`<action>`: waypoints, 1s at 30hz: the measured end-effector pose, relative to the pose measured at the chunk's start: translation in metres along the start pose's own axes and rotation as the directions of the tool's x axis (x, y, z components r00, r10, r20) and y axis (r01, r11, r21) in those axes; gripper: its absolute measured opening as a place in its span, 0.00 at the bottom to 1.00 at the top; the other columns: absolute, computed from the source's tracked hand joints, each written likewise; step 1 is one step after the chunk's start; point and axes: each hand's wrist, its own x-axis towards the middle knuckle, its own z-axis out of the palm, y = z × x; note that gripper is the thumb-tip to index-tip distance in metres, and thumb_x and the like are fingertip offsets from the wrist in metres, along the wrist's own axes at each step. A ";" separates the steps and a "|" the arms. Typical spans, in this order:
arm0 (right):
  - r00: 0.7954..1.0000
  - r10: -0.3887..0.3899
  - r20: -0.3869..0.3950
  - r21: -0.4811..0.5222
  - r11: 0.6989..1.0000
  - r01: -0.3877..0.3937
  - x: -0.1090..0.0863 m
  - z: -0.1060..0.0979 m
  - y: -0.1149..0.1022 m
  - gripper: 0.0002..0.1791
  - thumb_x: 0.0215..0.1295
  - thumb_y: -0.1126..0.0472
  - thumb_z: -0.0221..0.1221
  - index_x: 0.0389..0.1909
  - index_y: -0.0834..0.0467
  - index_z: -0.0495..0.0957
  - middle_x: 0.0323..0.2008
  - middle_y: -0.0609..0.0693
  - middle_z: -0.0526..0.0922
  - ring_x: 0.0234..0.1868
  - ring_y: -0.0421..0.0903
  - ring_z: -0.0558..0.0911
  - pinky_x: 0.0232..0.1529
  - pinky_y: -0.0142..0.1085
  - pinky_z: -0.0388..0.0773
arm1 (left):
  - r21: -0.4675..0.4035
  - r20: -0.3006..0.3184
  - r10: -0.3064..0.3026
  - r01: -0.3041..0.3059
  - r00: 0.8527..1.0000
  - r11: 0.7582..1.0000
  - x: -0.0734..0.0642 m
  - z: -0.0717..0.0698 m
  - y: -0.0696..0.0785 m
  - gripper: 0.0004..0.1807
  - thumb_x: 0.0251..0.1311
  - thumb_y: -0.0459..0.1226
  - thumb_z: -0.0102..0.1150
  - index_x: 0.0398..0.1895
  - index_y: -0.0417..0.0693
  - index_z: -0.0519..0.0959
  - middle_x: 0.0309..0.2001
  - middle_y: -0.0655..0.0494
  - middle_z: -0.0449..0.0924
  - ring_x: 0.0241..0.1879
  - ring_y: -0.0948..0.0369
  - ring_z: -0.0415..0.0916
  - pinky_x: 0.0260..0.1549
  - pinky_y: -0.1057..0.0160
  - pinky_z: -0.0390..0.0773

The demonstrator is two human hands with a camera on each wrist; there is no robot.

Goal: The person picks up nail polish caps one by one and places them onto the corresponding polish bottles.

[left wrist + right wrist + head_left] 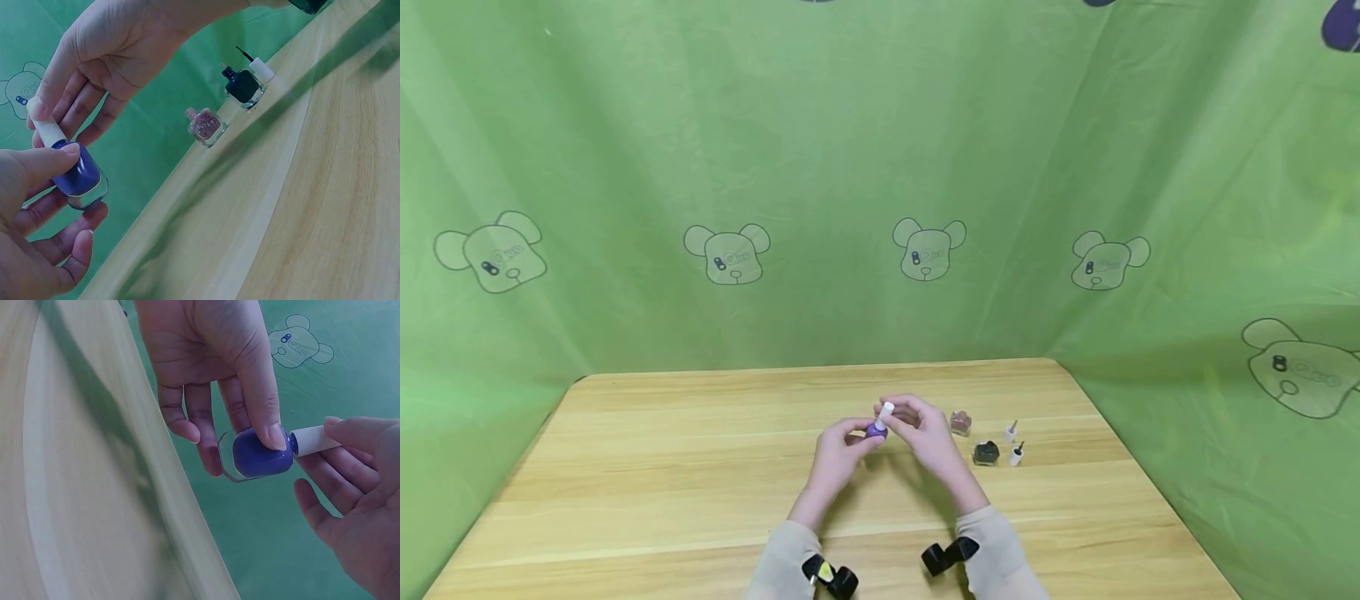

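Between thumb and fingers, my left hand [833,460] holds a small glass nail polish bottle [261,453] filled with purple polish. My right hand [931,437] pinches the bottle's white cap [315,440] with thumb and fingers. In the right wrist view a purple-coated neck [292,442] shows between cap and bottle, and the cap is in line with it. Both hands are raised over the wooden table, and the bottle is tilted. Whether the cap's brush is inside the bottle is hidden.
Right of my hands stand an uncapped pink glitter polish bottle [960,422] and an uncapped dark polish bottle [986,453]. Beside them two white brush caps [1017,456] stand brush up. Green curtains [827,317] hang around the table [662,483].
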 end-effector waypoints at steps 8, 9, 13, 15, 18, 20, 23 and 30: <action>0.996 0.045 -0.077 0.017 0.999 -0.044 0.000 0.003 -0.001 0.14 0.60 0.67 0.64 0.46 0.65 0.78 0.44 0.62 0.85 0.42 0.41 0.84 0.50 0.28 0.80 | 0.028 -0.004 0.017 -0.017 1.000 0.999 0.000 0.000 0.001 0.16 0.52 0.37 0.71 0.43 0.39 0.83 0.47 0.40 0.84 0.36 0.54 0.84 0.31 0.70 0.82; 0.995 0.055 -0.087 0.017 0.998 -0.054 0.000 0.004 -0.001 0.14 0.59 0.67 0.65 0.45 0.64 0.78 0.43 0.61 0.85 0.41 0.40 0.83 0.48 0.27 0.80 | 0.030 -0.004 0.020 -0.020 1.000 0.999 0.000 0.000 0.000 0.16 0.52 0.37 0.71 0.43 0.39 0.83 0.47 0.40 0.84 0.36 0.54 0.84 0.31 0.70 0.82; 0.990 0.080 -0.117 0.006 0.997 -0.080 -0.001 0.004 -0.007 0.12 0.56 0.68 0.67 0.40 0.65 0.77 0.39 0.61 0.84 0.36 0.39 0.80 0.43 0.26 0.80 | 0.029 -0.004 0.027 -0.027 1.000 0.999 0.000 0.000 0.000 0.16 0.52 0.37 0.71 0.42 0.39 0.84 0.46 0.40 0.84 0.36 0.52 0.84 0.30 0.71 0.82; 0.989 0.090 -0.121 0.000 0.996 -0.091 -0.002 0.004 -0.014 0.12 0.56 0.68 0.67 0.38 0.65 0.76 0.37 0.61 0.83 0.34 0.40 0.79 0.40 0.26 0.79 | 0.028 -0.003 0.032 -0.032 0.999 0.999 0.000 0.001 0.000 0.16 0.52 0.37 0.71 0.42 0.38 0.84 0.45 0.40 0.84 0.36 0.52 0.84 0.31 0.71 0.82; 0.988 0.088 -0.126 -0.014 0.996 -0.090 -0.005 0.005 -0.024 0.11 0.55 0.69 0.67 0.35 0.66 0.74 0.34 0.60 0.82 0.31 0.41 0.78 0.36 0.26 0.78 | 0.031 0.001 0.036 -0.036 0.999 0.999 0.000 0.002 -0.001 0.16 0.51 0.37 0.72 0.42 0.38 0.84 0.45 0.40 0.84 0.36 0.52 0.85 0.31 0.72 0.82; 0.986 0.089 -0.138 -0.013 0.996 -0.092 -0.005 0.005 -0.024 0.12 0.55 0.69 0.68 0.34 0.66 0.73 0.32 0.59 0.82 0.30 0.40 0.77 0.35 0.26 0.78 | 0.034 0.004 0.035 -0.035 0.999 0.999 0.000 0.002 -0.001 0.16 0.51 0.38 0.72 0.41 0.39 0.84 0.45 0.41 0.85 0.35 0.54 0.85 0.31 0.72 0.82; 0.982 0.095 -0.164 0.000 0.995 -0.096 -0.003 0.006 -0.017 0.14 0.54 0.68 0.69 0.33 0.65 0.72 0.32 0.56 0.81 0.30 0.39 0.77 0.34 0.25 0.78 | 0.037 0.007 0.032 -0.032 0.999 0.999 0.000 0.003 -0.001 0.16 0.51 0.38 0.72 0.41 0.39 0.84 0.45 0.41 0.85 0.34 0.56 0.84 0.30 0.72 0.82; 0.979 0.073 -0.190 0.045 0.997 -0.066 0.001 0.006 0.001 0.17 0.56 0.62 0.69 0.43 0.63 0.75 0.39 0.56 0.82 0.37 0.42 0.79 0.43 0.28 0.80 | 0.033 0.001 0.025 -0.025 1.000 0.999 0.000 0.004 0.001 0.18 0.52 0.39 0.72 0.44 0.39 0.83 0.46 0.41 0.84 0.35 0.56 0.84 0.33 0.71 0.83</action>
